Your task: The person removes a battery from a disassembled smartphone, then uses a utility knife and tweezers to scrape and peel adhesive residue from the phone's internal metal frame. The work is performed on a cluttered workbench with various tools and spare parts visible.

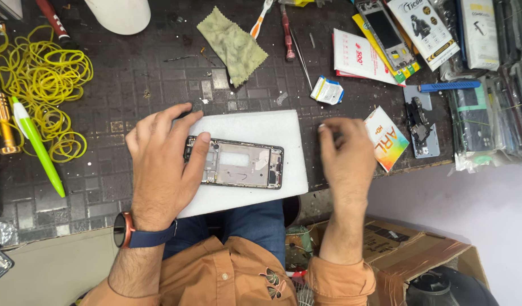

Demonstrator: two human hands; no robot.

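On the dark bench (130, 85) lies a white foam pad (261, 127); an opened phone frame (241, 164) rests at its middle. The left hand (159, 164) covers the frame's left end, fingers gripping it. The right hand (346, 156), just right of the pad, pinches something too small to tell.

This is a phone repair bench, a small workshop. A screwdriver (287, 33), a heap of yellow rubber bands (43, 79) and packaged spare parts (425, 25) crowd the dark, worn worktop (130, 73). An opened phone frame (238, 163) lies on a white foam pad (261, 127).
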